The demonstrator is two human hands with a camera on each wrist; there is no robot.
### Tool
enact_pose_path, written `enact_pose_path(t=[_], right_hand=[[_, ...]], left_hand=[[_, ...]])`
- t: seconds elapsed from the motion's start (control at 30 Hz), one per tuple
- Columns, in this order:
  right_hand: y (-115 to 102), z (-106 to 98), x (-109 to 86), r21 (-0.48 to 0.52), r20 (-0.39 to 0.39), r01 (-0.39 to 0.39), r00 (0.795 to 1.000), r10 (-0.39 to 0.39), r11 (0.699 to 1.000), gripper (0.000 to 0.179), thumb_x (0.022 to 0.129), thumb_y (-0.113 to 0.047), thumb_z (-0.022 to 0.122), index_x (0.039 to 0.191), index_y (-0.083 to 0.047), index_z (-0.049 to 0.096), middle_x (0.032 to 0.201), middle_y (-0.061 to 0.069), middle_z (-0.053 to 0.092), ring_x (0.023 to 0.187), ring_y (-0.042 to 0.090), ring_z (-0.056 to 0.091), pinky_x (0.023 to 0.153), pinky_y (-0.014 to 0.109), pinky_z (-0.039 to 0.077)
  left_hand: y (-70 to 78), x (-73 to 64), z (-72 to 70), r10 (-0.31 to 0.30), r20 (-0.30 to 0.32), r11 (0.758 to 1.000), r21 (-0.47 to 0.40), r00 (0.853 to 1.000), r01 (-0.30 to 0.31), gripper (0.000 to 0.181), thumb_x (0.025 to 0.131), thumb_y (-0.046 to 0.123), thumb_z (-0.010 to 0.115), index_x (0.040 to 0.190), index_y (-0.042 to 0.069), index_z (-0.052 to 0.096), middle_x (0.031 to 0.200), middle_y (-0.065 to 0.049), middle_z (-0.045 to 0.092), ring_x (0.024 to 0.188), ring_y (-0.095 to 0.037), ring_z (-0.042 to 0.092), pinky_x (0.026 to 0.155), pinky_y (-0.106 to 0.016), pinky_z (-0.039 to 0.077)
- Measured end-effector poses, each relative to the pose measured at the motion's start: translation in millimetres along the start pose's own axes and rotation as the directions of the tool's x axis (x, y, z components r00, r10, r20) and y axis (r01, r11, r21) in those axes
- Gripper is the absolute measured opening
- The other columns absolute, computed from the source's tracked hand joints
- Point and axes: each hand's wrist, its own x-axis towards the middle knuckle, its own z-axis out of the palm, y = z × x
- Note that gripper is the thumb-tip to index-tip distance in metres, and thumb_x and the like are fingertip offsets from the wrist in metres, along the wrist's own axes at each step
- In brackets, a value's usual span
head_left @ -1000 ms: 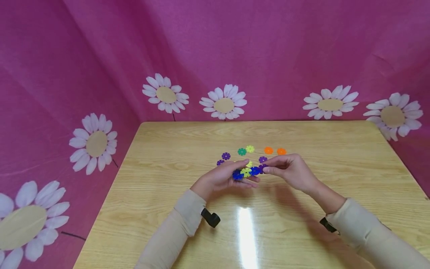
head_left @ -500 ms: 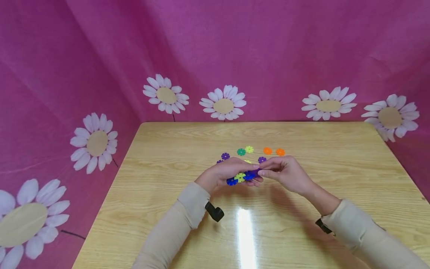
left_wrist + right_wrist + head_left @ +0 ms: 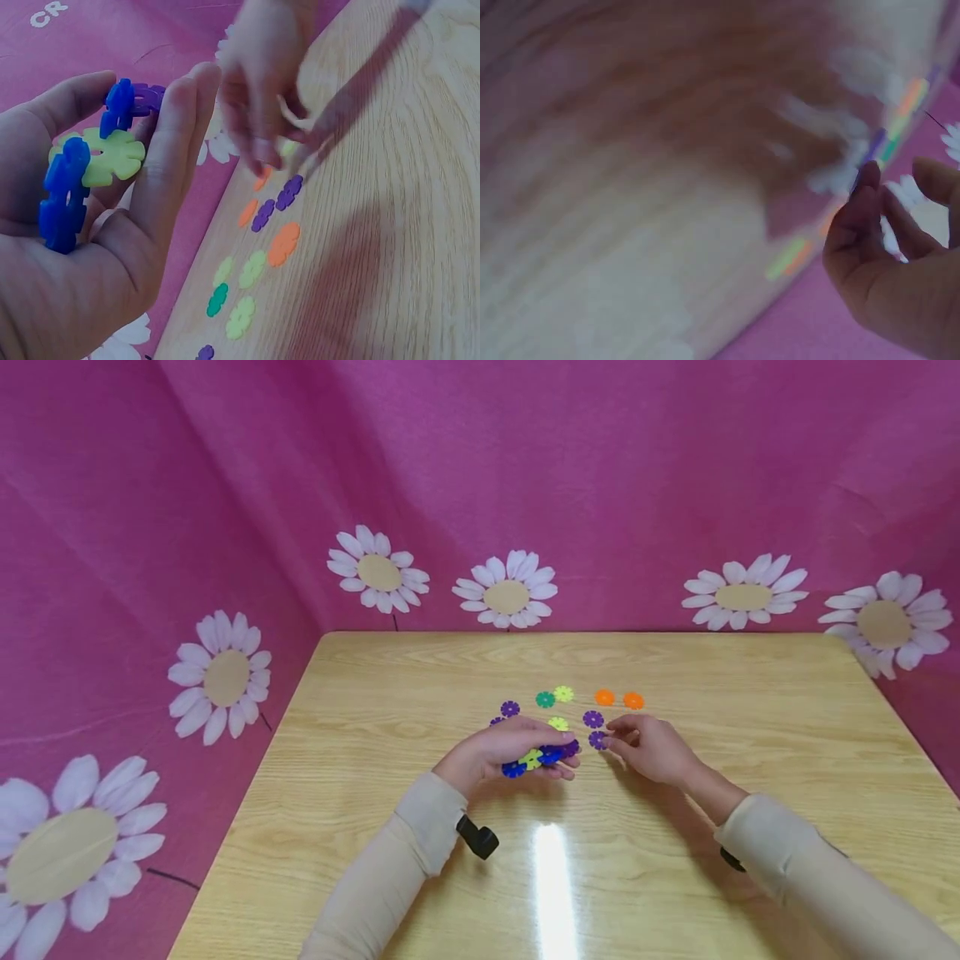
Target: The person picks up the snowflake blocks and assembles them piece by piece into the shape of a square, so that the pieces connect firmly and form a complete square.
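My left hand (image 3: pixel 504 750) holds a short chain of joined notched plastic discs between thumb and fingers. In the left wrist view the chain shows a blue disc (image 3: pixel 64 195), a yellow disc (image 3: pixel 105 156), another blue disc (image 3: pixel 117 109) and a purple disc (image 3: pixel 148 98) at the far end, partly hidden by the fingers. Over the table, my right hand (image 3: pixel 654 750) reaches with bent, parted fingers, fingertips right at a loose purple disc (image 3: pixel 597 740). A second purple disc (image 3: pixel 593 719) lies just behind that one. The right wrist view is blurred.
More discs lie flat on the wooden table (image 3: pixel 405 693): a green disc (image 3: pixel 545 699), a yellow disc (image 3: pixel 563 693), two orange discs (image 3: pixel 604 697), and a purple disc (image 3: pixel 510 708) behind my left hand. A pink curtain (image 3: pixel 600 468) with printed daisies borders the table.
My right hand has let go of the purple disc, now on the chain's end, and moved right to the loose purple disc. The left hand has turned, bringing the chain slightly lower and left.
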Motion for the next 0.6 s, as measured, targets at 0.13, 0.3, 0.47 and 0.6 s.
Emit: enact_pose_path(t=[0.13, 0.3, 0.47, 0.6], right_hand=[[9, 11, 4.2, -0.175, 0.03, 0.018, 0.999, -0.013, 0.984, 0.037, 0.094, -0.021, 0.07, 0.119, 0.006, 0.067, 0.093, 0.012, 0.068, 0.08, 0.021, 0.057, 0.069, 0.035, 0.052], [5, 17, 7.0, -0.242, -0.01, 0.014, 1.0, -0.017, 0.97, 0.036, 0.092, -0.023, 0.072, 0.117, 0.002, 0.07, 0.088, 0.01, 0.064, 0.081, 0.022, 0.054, 0.067, 0.036, 0.05], [3, 17, 7.3, -0.244, -0.027, -0.017, 1.0, 0.011, 0.97, 0.032, 0.09, -0.02, 0.074, 0.116, 0.0, 0.073, 0.09, 0.01, 0.067, 0.082, 0.022, 0.055, 0.068, 0.035, 0.051], [3, 18, 9.1, -0.217, -0.043, -0.031, 0.999, 0.023, 0.976, 0.03, 0.089, -0.019, 0.076, 0.113, -0.001, 0.074, 0.093, 0.012, 0.067, 0.085, 0.024, 0.056, 0.071, 0.038, 0.051]], left_hand=[[-2.4, 0.4, -1.3, -0.014, -0.005, 1.0, 0.008, 1.0, 0.014, 0.052, 0.098, 0.034, 0.064, 0.13, -0.007, 0.06, 0.128, -0.025, 0.065, 0.098, -0.02, 0.075, 0.102, -0.043, 0.049], [-3.6, 0.3, -0.5, -0.001, -0.003, 1.0, 0.001, 1.0, 0.001, 0.05, 0.101, 0.032, 0.061, 0.129, -0.009, 0.06, 0.117, -0.018, 0.072, 0.1, -0.022, 0.075, 0.103, -0.042, 0.051], [-4.6, 1.0, -1.5, 0.003, -0.002, 1.0, 0.003, 1.0, -0.003, 0.049, 0.102, 0.032, 0.059, 0.13, -0.008, 0.06, 0.115, -0.016, 0.073, 0.101, -0.022, 0.074, 0.107, -0.049, 0.045], [-5.3, 2.5, -3.2, 0.005, -0.009, 1.0, 0.012, 1.0, -0.005, 0.05, 0.101, 0.033, 0.061, 0.13, -0.008, 0.06, 0.118, -0.017, 0.072, 0.101, -0.021, 0.075, 0.106, -0.048, 0.046]])
